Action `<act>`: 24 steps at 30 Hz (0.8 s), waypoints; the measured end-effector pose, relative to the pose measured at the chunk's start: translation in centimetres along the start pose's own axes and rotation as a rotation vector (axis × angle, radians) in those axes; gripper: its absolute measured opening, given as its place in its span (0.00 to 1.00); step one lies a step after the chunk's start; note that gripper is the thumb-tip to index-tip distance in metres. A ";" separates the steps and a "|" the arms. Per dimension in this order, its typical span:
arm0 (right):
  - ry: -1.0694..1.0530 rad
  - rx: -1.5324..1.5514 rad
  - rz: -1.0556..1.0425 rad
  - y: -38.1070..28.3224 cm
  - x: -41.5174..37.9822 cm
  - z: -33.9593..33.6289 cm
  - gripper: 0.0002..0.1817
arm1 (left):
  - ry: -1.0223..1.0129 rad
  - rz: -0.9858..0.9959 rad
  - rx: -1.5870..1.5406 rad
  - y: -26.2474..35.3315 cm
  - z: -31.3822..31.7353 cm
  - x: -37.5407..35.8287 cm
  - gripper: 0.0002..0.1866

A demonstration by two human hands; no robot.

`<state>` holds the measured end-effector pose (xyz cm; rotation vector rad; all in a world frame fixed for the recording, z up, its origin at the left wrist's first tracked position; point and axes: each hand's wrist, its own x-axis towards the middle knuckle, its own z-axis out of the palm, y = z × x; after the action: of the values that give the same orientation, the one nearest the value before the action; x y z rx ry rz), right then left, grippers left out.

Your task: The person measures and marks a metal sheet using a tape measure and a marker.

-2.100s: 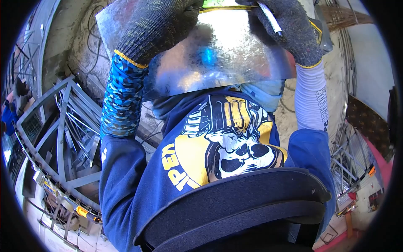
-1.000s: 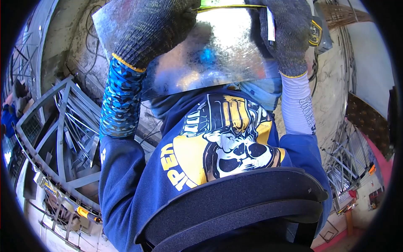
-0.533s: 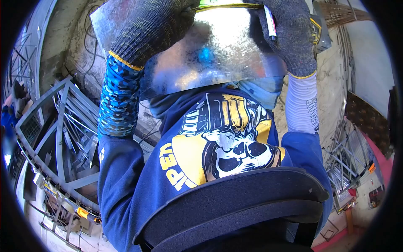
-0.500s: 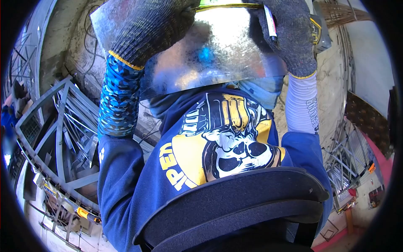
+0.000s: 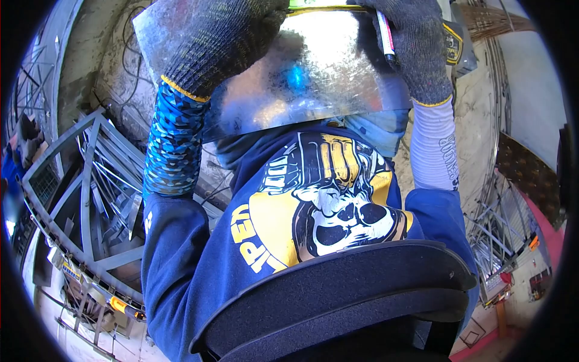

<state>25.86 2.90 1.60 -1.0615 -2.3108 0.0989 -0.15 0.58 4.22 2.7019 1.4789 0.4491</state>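
A shiny galvanized metal sheet lies across my lap, under both hands. My left hand, in a dark knit glove, is curled over the sheet's left part. Its fingers close at the end of a thin yellow-edged strip, which looks like a tape measure blade. My right hand, gloved too, grips a white marker with its black end pointing down toward me. Beside that hand sits a black, yellow-trimmed tape measure case. The top edge of the view cuts off some fingers.
A grey metal frame with loose metal bars stands at left. An orange-and-black tool lies at lower left. More metal bars are at right, and a broom at upper right. A dark brim covers the bottom.
My left hand has shifted slightly right. The right hand and marker have moved marginally, the marker a little lower and more tilted. The sheet stays nearly in place.
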 end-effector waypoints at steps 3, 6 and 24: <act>-0.029 0.014 0.025 -0.8 -0.1 -0.4 0.04 | 0.146 -0.031 0.032 0.5 0.0 -1.1 0.04; -0.039 0.006 0.012 -0.8 0.2 -0.6 0.05 | 0.165 -0.052 0.063 0.4 0.3 -1.6 0.06; -0.107 0.648 0.258 0.5 -0.1 0.4 0.09 | 0.078 -0.058 -0.002 0.7 0.3 -0.1 0.02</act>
<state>26.03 3.26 1.07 -1.0058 -1.9862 0.9524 0.44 0.21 4.00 2.6611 1.5701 0.5583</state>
